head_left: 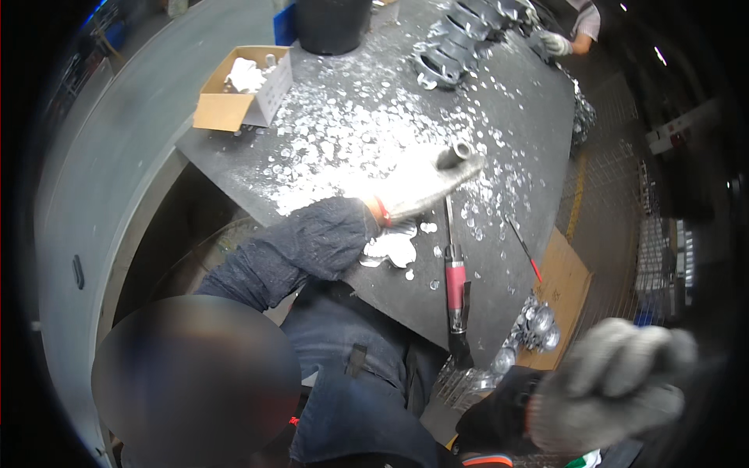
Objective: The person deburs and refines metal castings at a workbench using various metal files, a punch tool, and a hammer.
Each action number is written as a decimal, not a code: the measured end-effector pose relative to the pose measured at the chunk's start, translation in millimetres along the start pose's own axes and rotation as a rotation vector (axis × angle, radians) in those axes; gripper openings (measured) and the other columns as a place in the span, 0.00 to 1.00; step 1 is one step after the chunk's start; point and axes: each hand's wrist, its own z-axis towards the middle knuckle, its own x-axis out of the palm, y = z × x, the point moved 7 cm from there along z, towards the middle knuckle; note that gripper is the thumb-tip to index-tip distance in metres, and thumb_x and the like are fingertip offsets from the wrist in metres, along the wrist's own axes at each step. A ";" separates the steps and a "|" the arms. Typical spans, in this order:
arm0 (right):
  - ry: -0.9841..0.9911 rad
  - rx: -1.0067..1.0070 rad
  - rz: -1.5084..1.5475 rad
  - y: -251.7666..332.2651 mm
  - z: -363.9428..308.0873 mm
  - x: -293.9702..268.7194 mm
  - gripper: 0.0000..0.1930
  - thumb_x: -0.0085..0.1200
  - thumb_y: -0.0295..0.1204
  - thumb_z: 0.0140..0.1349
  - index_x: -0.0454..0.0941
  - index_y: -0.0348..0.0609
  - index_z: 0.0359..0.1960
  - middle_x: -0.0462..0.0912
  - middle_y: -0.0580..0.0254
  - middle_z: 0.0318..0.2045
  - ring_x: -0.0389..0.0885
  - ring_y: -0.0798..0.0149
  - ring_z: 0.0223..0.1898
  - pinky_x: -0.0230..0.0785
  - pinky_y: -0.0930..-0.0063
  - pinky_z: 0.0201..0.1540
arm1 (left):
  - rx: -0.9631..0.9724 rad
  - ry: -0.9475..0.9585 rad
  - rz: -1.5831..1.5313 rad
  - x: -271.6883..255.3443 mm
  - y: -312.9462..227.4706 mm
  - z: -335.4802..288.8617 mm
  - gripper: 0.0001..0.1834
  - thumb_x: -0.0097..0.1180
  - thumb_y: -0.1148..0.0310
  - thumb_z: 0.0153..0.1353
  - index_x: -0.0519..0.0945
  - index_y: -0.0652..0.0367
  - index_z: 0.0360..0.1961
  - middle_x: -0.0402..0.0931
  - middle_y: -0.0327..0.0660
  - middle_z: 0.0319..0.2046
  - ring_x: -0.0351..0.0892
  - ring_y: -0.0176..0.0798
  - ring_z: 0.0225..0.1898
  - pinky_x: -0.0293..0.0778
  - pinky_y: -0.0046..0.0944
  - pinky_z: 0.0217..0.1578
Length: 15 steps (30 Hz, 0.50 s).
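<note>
My left hand [421, 187], in a white glove, is over the middle of the dark table [515, 296] with a short grey metal tube [455, 154] held at its fingers. The tube's round open end shows. Just right of that hand lies a red pneumatic hand tool [456, 285] with a long thin shank. My right hand [612, 386], in a grey glove, is raised off the table's right side. Its fingers are curled in, and what they hold, if anything, is hidden.
Small shiny flakes [335, 136] cover much of the tabletop. An open cardboard box [269, 93] and a black bucket [331, 27] stand at the back left. Grey ring-shaped castings [456, 47] sit farther back. A co-worker's gloved hand [555, 43] is at the far right. A thin red-handled tool [535, 267] lies right.
</note>
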 end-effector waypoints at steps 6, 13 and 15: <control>0.246 -0.081 -0.360 -45.7 18.6 26.5 0.18 0.45 0.39 0.84 0.79 0.35 0.57 0.81 0.58 0.32 0.77 0.67 0.20 0.80 0.73 0.26 | -0.256 0.193 -0.015 7.2 27.0 1.2 0.37 0.54 0.33 0.75 0.84 0.57 0.63 0.88 0.52 0.48 0.86 0.42 0.52 0.79 0.47 0.57; -0.094 0.888 -0.492 -114.5 -72.4 -6.0 0.14 0.54 0.40 0.82 0.78 0.40 0.51 0.73 0.73 0.23 0.66 0.81 0.20 0.58 0.82 0.21 | 0.059 -0.021 -0.069 -1.7 18.8 7.2 0.27 0.57 0.43 0.78 0.88 0.58 0.53 0.81 0.32 0.26 0.78 0.32 0.25 0.74 0.36 0.27; -0.240 0.878 -0.383 -96.9 -88.6 -11.4 0.14 0.54 0.40 0.82 0.77 0.41 0.53 0.72 0.75 0.22 0.65 0.81 0.18 0.56 0.83 0.19 | 0.195 -0.102 -0.209 -9.2 13.3 2.9 0.26 0.61 0.44 0.77 0.88 0.60 0.47 0.77 0.31 0.22 0.75 0.31 0.24 0.72 0.35 0.26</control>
